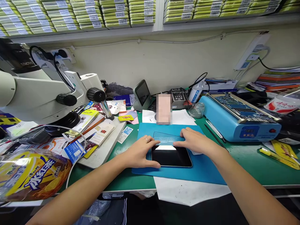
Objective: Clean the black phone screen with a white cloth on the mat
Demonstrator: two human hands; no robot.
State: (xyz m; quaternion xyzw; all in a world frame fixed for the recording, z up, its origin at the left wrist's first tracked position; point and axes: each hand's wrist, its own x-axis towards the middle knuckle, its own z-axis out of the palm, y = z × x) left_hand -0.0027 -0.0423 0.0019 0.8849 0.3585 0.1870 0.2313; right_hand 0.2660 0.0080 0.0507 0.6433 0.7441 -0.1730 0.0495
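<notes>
A smartphone (172, 157) with a dark screen lies flat on a blue mat (182, 175), its long side facing me. At its far edge stands a clear sheet like a glass screen protector (167, 137), with pale reflections across it. My left hand (140, 151), a ring on one finger, closes around the phone's left end. Its thumb rests at the near edge and its index finger reaches the sheet's left side. My right hand (198, 142) pinches the sheet at its right end, thumb on the near face; its other fingertips are partly hidden behind.
A microscope (44, 97) overhangs the left side, above papers and a plastic drink bottle (32, 175). On the right stand a blue machine (236, 118) carrying a circuit board, pens (214, 132) and a yellow cutter (278, 158). Behind the mat are a small display (142, 95) and a glass jar (197, 110).
</notes>
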